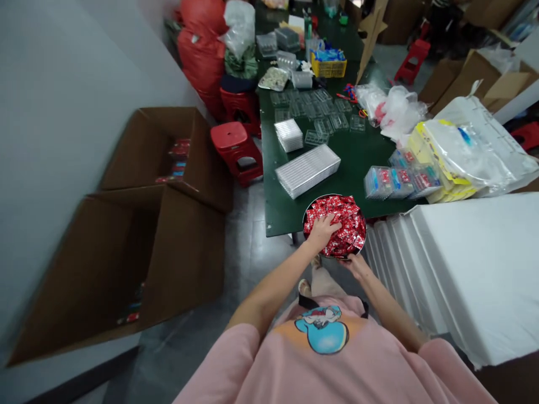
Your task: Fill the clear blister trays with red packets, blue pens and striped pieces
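At the near edge of the green table (278,216), just in front of the person's body, is a round bowl (304,223) full of small red packets (347,224). The left hand (323,232) lies on top of them, on the left side, with its fingers a bit apart. I cannot tell if it is pinching a packet. Each packet looks light, thin and shiny, so it may slip a little. A corner or a side edge looks like the best place to pinch one. The bowl looks stiff, and so full that it may feel a bit heavy. Its rim and its bottom are good places to hold. The right hand (356,266) holds the bowl at its near right side. Some of its fingers are hidden under the bowl, and so is the bottom, so I cannot tell if the table helps hold it up. What is inside the packets is hidden, and their writing is too small to read. Farther right, the words on the clear packs (402,182) are too blurry to read. The big white stack (484,247) is cut off at the right side.
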Action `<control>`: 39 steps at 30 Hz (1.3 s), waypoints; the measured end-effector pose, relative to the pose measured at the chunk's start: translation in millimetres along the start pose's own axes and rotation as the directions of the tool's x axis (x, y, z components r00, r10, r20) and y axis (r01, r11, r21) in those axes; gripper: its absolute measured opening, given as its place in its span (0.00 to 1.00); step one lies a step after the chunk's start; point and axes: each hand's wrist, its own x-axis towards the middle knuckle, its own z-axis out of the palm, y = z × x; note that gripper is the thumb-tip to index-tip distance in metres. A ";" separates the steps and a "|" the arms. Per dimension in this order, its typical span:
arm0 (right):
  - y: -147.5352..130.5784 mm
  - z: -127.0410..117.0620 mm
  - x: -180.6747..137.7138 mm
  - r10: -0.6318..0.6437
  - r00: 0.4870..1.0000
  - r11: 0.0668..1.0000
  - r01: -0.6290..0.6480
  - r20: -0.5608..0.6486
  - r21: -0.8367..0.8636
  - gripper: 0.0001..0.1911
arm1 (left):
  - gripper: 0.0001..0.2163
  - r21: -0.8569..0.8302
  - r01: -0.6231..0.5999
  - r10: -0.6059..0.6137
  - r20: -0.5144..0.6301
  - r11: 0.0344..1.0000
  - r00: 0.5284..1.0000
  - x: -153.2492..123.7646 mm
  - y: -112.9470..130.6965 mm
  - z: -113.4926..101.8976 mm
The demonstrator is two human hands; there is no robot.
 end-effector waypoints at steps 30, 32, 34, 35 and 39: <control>16.1 350.9 -27.3 0.029 0.999 0.996 -0.026 -0.034 0.089 0.11 | 0.15 -0.004 -0.287 0.284 0.143 0.958 0.948 12.1 -299.7 -208.8; 29.8 397.1 -10.3 0.043 0.999 0.988 -0.042 -0.005 0.145 0.11 | 0.15 0.010 -0.292 0.287 0.159 0.956 0.945 6.2 -343.3 -214.4; 40.5 434.0 12.9 0.040 0.999 0.981 -0.043 0.018 0.191 0.13 | 0.16 0.020 -0.284 0.277 0.171 0.959 0.946 4.9 -383.5 -213.0; 44.8 448.8 26.1 0.032 0.999 0.978 -0.036 0.023 0.205 0.13 | 0.16 0.023 -0.278 0.270 0.173 0.960 0.947 6.3 -402.0 -209.6; 57.2 486.1 80.9 0.002 1.000 0.970 -0.008 0.028 0.242 0.14 | 0.17 -0.013 -0.277 0.275 0.185 0.961 0.944 24.0 -462.2 -182.2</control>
